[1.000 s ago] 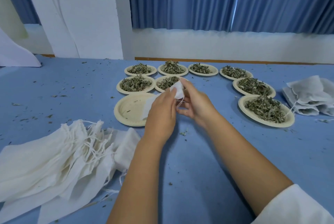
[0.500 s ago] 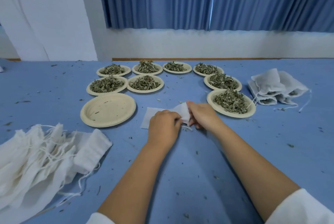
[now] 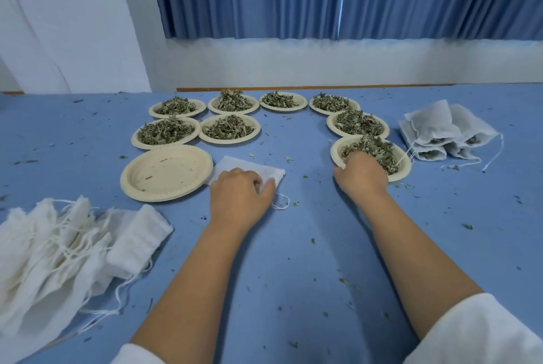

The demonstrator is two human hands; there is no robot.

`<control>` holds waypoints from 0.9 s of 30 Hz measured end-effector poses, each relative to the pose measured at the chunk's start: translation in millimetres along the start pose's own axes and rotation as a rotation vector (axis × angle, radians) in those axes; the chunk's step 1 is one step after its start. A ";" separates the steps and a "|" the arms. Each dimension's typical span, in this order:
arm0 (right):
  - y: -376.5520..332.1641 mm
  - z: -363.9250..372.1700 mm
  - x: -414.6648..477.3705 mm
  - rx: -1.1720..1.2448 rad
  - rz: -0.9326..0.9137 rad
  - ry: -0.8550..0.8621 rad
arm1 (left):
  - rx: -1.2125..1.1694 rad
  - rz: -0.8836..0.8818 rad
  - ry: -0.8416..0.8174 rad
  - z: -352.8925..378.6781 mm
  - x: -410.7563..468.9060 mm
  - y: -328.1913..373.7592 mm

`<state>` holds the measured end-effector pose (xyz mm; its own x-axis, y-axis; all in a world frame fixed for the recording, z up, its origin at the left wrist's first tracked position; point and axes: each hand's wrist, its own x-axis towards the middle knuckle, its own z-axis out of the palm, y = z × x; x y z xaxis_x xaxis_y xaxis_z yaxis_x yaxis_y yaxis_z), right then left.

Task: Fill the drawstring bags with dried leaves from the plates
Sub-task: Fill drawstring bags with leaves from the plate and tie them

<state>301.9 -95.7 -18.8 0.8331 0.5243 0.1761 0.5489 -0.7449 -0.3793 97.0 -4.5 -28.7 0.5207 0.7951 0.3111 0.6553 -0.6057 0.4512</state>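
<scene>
A flat white drawstring bag (image 3: 245,169) lies on the blue table beside a stack of empty plates (image 3: 166,172). My left hand (image 3: 239,197) rests on the bag's near end, with thumb and fingers pinching its mouth; a loop of string trails out to the right. My right hand (image 3: 362,177) reaches into the nearest right plate (image 3: 407,165), fingers curled down into its dried leaves (image 3: 379,146). The fingertips are hidden among the leaves.
Several more plates of leaves (image 3: 229,130) form an arc at the back. A heap of empty bags (image 3: 58,246) lies at the near left. Filled bags (image 3: 440,134) are piled at the far right. Leaf crumbs dot the table (image 3: 293,260).
The bag went from held up between both hands to lying flat on the table. My right hand let go of it and moved right into the plate of leaves. My left hand stays on the bag.
</scene>
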 end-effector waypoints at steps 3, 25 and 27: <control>-0.1 -0.4 -1.9 0.000 0.007 -0.022 | 0.029 0.011 -0.033 5.1 -1.1 6.8; -63.7 -3.6 -77.2 0.106 -0.553 -0.229 | -0.549 -0.186 0.383 -17.8 12.2 -13.0; -66.8 -6.0 -83.1 0.157 -0.598 -0.288 | -0.568 -0.186 0.398 -19.0 12.8 -12.7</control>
<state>196.4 -92.0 -2.6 0.3261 0.9324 0.1560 0.8750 -0.2352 -0.4231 84.9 14.0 -14.5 0.1185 0.9001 0.4192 0.2717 -0.4355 0.8582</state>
